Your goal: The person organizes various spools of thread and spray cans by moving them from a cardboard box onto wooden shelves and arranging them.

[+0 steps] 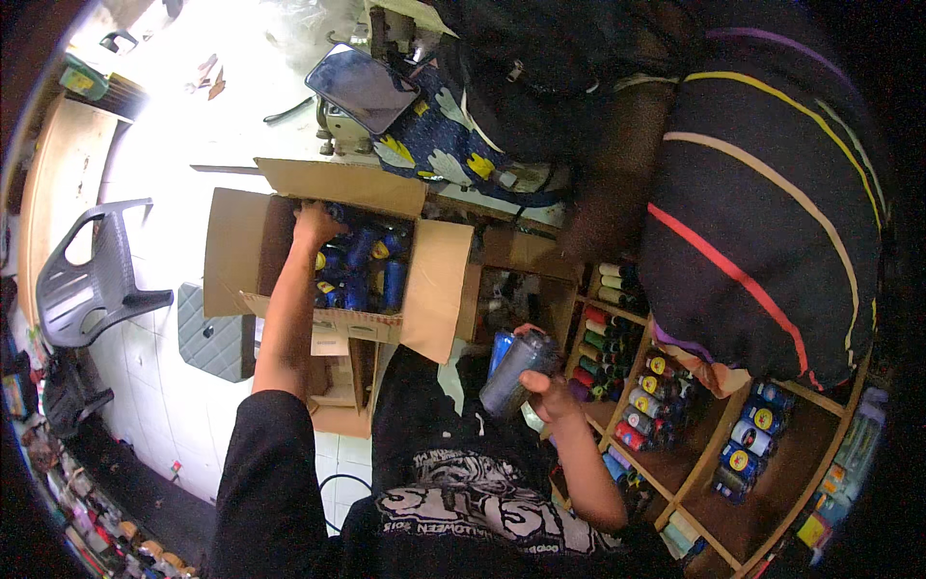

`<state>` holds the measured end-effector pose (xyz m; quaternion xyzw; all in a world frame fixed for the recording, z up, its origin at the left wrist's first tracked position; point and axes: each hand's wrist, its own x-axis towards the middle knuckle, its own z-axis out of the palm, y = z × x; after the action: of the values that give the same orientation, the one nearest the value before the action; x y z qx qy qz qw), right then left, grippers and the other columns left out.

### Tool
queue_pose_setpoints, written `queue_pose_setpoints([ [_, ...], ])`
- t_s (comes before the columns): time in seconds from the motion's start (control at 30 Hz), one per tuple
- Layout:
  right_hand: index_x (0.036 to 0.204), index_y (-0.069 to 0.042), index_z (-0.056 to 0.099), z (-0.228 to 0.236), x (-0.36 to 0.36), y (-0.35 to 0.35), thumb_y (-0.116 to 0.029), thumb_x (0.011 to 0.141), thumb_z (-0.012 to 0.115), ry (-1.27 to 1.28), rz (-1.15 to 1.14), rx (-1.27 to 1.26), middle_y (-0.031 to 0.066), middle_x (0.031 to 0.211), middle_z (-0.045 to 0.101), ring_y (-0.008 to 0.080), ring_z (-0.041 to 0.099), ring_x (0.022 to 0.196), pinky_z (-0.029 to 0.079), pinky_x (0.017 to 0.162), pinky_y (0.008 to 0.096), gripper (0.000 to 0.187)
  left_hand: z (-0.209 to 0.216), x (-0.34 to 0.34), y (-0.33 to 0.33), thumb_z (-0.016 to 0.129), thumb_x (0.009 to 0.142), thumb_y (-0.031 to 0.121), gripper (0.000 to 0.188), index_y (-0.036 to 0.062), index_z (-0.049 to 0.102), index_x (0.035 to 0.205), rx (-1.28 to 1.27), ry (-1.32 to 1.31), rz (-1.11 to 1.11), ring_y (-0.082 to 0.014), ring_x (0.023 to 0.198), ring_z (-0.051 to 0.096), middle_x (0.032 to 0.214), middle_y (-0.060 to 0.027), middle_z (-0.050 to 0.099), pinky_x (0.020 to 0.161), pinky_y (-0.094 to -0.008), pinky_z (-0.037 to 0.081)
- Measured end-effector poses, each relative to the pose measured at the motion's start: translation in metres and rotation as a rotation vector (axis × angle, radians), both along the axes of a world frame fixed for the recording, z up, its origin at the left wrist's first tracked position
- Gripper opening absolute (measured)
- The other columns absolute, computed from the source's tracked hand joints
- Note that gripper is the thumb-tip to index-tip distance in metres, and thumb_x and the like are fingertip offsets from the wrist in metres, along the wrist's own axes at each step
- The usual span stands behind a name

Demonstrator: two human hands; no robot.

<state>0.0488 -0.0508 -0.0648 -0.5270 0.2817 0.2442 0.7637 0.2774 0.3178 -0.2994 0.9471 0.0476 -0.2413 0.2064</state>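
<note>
An open cardboard box (439,280) holds several blue thread spools (359,251), some with yellow labels. Into its far left corner reaches my left hand (316,226); the fingers curl downward beside the spools, and what they grip is hidden. In front of my body, my right hand (552,394) is closed around a dark grey-blue thread spool (508,381). A brighter blue spool (501,349) shows just behind it, seemingly in the same grasp.
Wooden shelves (709,439) of thread spools stand at the right, below a large striped black bundle (762,212). A phone (363,87) lies on patterned cloth beyond the box. A grey plastic chair (101,275) and a quilted grey stool (207,333) are at the left.
</note>
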Motion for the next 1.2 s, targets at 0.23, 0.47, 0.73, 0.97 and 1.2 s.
queue_pose_setpoints([
  [0.23,0.122,-0.013,0.041,0.002,0.004,-0.001,-0.027,0.056,0.074,-0.108,0.008,0.090,0.0026,0.106,0.048,0.0199,0.049,0.102,0.041,0.089,0.0353,0.075,0.070,-0.024,0.008,0.075,0.056,0.030,0.062,-0.0034,0.057,0.104,-0.069,-0.130,-0.022,-0.0360,0.089,0.060,0.097,-0.0223,0.062,0.077,-0.0383,0.050],
  [0.47,0.118,-0.009,0.040,0.033,-0.012,-0.008,-0.027,0.057,0.074,-0.261,0.028,0.239,0.0054,0.100,0.051,0.0175,0.053,0.092,0.045,0.083,0.0314,0.072,0.261,-0.095,-0.038,0.065,0.072,0.024,0.048,-0.0017,0.051,0.111,-1.085,0.153,0.403,-0.0186,0.084,0.060,0.099,-0.0105,0.061,0.069,-0.0310,0.050],
  [0.73,0.119,-0.006,0.037,0.116,-0.083,-0.072,-0.032,0.053,0.076,-0.446,-0.210,0.321,0.0084,0.101,0.053,0.0188,0.055,0.092,0.047,0.081,0.0298,0.081,0.234,-0.217,-0.181,0.078,0.051,0.044,0.083,0.0002,0.049,0.115,-1.711,0.601,0.387,-0.0285,0.087,0.061,0.102,-0.0157,0.060,0.080,-0.0413,0.052],
  [0.97,0.122,-0.003,0.035,0.154,-0.170,-0.114,-0.031,0.054,0.073,-0.613,-0.591,0.052,0.0079,0.101,0.052,0.0177,0.056,0.089,0.048,0.075,0.0273,0.082,0.267,-0.279,-0.333,0.070,0.056,0.064,0.094,0.0085,0.040,0.125,-1.609,1.254,0.340,-0.0285,0.080,0.060,0.106,-0.0145,0.056,0.058,-0.0404,0.052],
  [1.2,0.126,-0.011,0.041,0.138,-0.206,-0.132,-0.026,0.058,0.074,-0.723,-0.791,-0.079,0.0042,0.113,0.051,0.0163,0.051,0.100,0.042,0.086,0.0324,0.076,0.269,-0.293,-0.376,0.054,0.060,0.074,0.094,0.0107,0.039,0.129,-1.557,1.389,-0.109,-0.0273,0.103,0.052,0.123,-0.0113,0.049,0.084,-0.0423,0.044],
])
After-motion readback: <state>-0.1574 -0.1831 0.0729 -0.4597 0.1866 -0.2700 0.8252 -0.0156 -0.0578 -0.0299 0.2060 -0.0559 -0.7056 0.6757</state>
